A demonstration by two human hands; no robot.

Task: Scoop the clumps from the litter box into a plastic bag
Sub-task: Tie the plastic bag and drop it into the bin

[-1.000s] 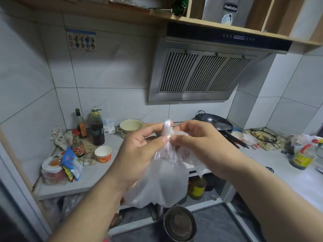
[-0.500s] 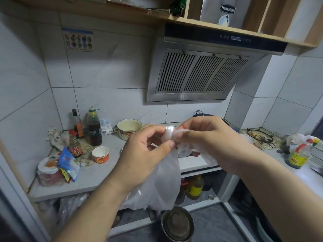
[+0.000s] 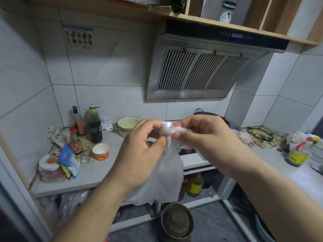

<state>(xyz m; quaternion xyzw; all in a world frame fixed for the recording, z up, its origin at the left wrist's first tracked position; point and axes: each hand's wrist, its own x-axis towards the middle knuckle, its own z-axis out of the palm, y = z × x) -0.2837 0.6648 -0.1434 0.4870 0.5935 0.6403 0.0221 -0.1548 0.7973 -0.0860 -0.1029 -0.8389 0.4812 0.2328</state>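
A thin translucent white plastic bag [image 3: 164, 179] hangs in front of me over the counter edge. My left hand [image 3: 139, 154] pinches its bunched top between thumb and fingers. My right hand [image 3: 209, 138] pinches the same crumpled top from the right side. The two hands meet at the bunched plastic at chest height. No litter box and no scoop are in view.
The grey counter [image 3: 90, 173] holds sauce bottles [image 3: 94, 126], a paper cup [image 3: 101, 151], snack packets [image 3: 69, 160] and an enamel pot [image 3: 127, 125]. A range hood [image 3: 197, 70] hangs above. A metal pot [image 3: 177, 222] stands on the floor below; an oil bottle [image 3: 297, 153] stands on the right.
Both hands have worked the bag's bunched top between their fingers, staying together. The bag has swung slightly and the view has shifted a little.
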